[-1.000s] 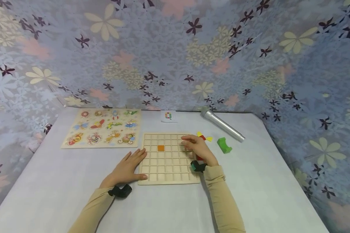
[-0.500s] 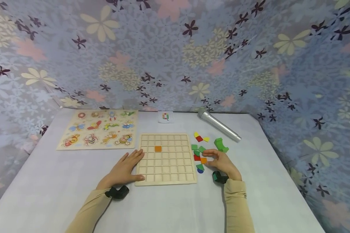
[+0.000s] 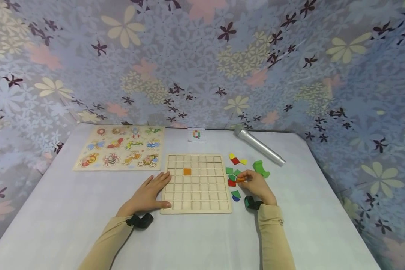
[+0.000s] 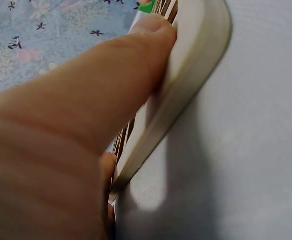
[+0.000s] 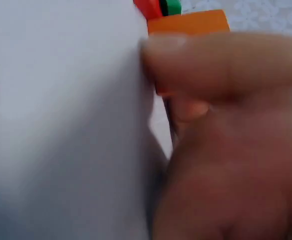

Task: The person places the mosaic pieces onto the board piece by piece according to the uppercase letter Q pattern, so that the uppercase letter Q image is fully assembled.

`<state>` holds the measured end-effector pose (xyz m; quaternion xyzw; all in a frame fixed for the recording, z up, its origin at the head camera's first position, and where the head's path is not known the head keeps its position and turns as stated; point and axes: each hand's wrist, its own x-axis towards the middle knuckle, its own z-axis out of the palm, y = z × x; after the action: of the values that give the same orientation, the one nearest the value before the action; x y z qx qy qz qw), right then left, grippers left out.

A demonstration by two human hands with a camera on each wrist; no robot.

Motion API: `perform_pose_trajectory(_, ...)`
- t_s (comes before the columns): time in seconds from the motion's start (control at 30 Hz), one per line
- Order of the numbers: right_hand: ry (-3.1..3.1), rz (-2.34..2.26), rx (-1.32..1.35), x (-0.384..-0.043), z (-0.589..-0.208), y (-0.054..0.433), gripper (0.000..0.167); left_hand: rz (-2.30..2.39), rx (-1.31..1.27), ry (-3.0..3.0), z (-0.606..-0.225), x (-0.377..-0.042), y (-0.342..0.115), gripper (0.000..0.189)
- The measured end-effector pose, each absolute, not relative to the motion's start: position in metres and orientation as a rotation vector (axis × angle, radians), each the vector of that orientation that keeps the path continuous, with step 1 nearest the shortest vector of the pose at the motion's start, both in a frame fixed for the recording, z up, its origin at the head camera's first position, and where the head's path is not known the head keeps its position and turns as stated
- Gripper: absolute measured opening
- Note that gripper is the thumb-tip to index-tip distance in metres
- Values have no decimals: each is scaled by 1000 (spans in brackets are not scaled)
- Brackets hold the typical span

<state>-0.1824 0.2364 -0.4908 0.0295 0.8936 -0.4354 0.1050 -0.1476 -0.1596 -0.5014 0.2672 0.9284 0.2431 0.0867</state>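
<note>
A wooden grid board (image 3: 195,195) lies mid-table, with one orange square tile (image 3: 187,171) in a cell of its upper left part. My left hand (image 3: 146,195) rests spread on the board's left edge; in the left wrist view its thumb (image 4: 131,60) lies on the rim. To the right of the board, my right hand (image 3: 259,186) pinches another orange tile (image 5: 193,22) between thumb and fingers, and that tile looks tilted in the head view. Around it lie a red square (image 3: 231,183), a green square (image 3: 229,170), other green pieces and a blue piece (image 3: 236,199).
Farther back are a red tile (image 3: 235,161) and yellow pieces (image 3: 243,162). A green curved block (image 3: 260,169) and a silver microphone (image 3: 261,146) lie to the right. A pattern card (image 3: 197,135) stands at the back, and an insect picture puzzle (image 3: 101,152) lies left.
My right hand has moved from over the board to the loose pieces on its right and now pinches an orange tile there. The left hand has stayed on the board.
</note>
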Motion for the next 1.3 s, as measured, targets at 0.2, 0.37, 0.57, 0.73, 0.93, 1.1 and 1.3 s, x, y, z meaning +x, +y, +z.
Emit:
perform_pose_trajectory(0.2, 2531, -1568, 137, -197, -476, 209, 29, 740, 836, 2779, -502, -148, -156, 94)
perform_pose_trajectory(0.37, 2346, -1763, 146, -201, -470, 160, 27, 742, 830, 2766, -503, -148, -154, 95)
perform_pose_trajectory(0.57, 2236, -1889, 87, -191, -487, 107, 19, 726, 809, 2752, -503, -149, -154, 95)
perform_pose_trajectory(0.73, 2526, -1631, -71, -183, -495, 86, 12, 738, 794, 2742, -505, -147, -153, 94)
perform_pose_trajectory(0.93, 2703, -1393, -256, -177, -494, 77, 11, 732, 789, 2773, -506, -145, -155, 93)
perform_pose_trajectory(1.1, 2716, -1325, -324, -177, -493, 77, 15, 729, 792, 2776, -507, -146, -158, 94)
perform_pose_trajectory(1.3, 2429, -1564, -236, -188, -490, 96, 25, 745, 793, 2780, -504, -148, -159, 94)
